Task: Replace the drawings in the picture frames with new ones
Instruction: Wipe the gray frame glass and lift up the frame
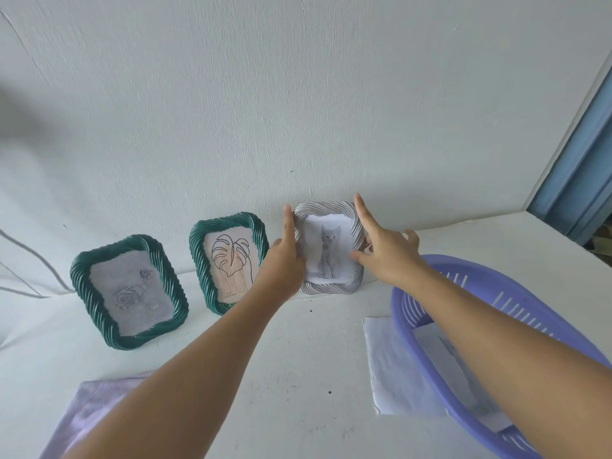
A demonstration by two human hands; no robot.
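Note:
Three picture frames lean against the white wall. A green frame (129,291) at the left holds a grey rose drawing. Beside it, a second green frame (228,263) holds a leaf line drawing. At the right stands a grey-white ribbed frame (328,212) with a grey cat picture (328,253). My left hand (286,256) lies flat against this frame's left side, fingers straight. My right hand (384,246) touches its right side, index finger stretched up along the edge and thumb at the frame's lower right.
A purple plastic basket (424,339) with paper sheets inside stands at the right under my right forearm. A loose white sheet (394,366) lies beside it. A lilac cloth (86,415) lies at the lower left. A blue door frame (576,180) borders the far right.

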